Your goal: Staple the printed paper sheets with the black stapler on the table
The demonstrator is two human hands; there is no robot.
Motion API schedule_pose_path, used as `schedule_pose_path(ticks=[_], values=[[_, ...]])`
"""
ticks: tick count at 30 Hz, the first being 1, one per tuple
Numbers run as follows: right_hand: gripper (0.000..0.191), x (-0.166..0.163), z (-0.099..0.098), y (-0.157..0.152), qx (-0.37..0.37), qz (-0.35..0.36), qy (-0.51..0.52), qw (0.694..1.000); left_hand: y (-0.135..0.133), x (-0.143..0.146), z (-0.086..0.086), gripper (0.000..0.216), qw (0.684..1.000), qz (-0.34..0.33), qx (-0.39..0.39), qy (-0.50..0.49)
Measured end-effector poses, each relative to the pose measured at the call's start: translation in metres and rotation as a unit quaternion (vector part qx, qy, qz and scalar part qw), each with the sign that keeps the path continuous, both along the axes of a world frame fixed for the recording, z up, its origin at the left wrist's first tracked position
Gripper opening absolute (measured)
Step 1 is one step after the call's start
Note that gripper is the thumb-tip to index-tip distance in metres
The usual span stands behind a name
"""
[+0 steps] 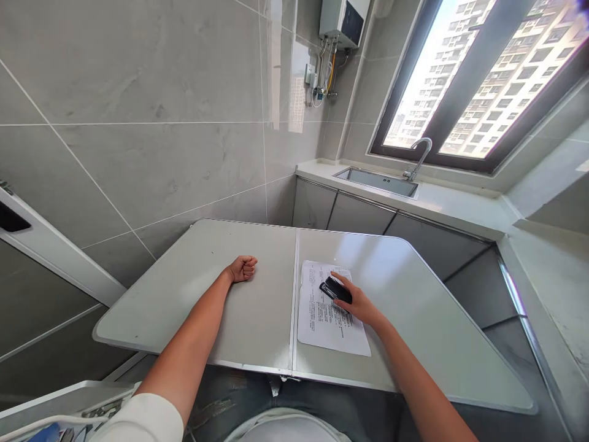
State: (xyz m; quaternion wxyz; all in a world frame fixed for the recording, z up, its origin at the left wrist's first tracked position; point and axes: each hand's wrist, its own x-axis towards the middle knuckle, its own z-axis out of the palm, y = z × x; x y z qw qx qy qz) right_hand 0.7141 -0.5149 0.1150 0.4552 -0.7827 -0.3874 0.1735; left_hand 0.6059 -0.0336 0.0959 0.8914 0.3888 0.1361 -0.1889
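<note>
My right hand [353,299] is closed around a black stapler [335,289], fingers on one side and thumb on the other. Under it lie white printed sheets [324,331], flat on the right half of the folding table [391,362]. The stapler covers part of the print, and I cannot tell whether it touches the paper. My left hand [243,269] rests as a fist on the left half of the table, apart from the papers, with nothing showing in it.
A metal-edged seam [293,294] splits the tabletop. Beyond stands a counter [442,205] with a sink [380,182] and a faucet [419,158] below the window. A water heater [344,23] hangs on the wall. Cluttered items [59,426] sit at the lower left.
</note>
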Motion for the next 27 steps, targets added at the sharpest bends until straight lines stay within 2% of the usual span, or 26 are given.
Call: schedule_pose_path(ticks=[3,8,14,21,27], values=[[0.078,0.004,-0.007,0.006,-0.004,0.004,0.015,1.000,0.015,-0.014,0.004,0.040,1.000,0.016,0.000,0.001],[0.071,0.014,-0.013,0.013,0.047,0.095,0.090,0.990,0.040,-0.046,0.002,0.040,0.998,0.058,-0.004,-0.015],[0.071,0.009,-0.018,0.041,0.039,0.205,0.143,0.968,0.041,-0.055,-0.007,0.039,0.996,0.087,-0.017,-0.033],[0.068,-0.028,-0.020,0.104,0.093,0.145,0.080,0.982,0.037,-0.054,-0.008,0.040,0.994,0.100,-0.038,-0.036],[0.067,-0.073,-0.013,0.153,0.094,0.112,0.059,0.987,0.037,-0.053,-0.007,0.041,0.993,0.107,-0.049,-0.032]])
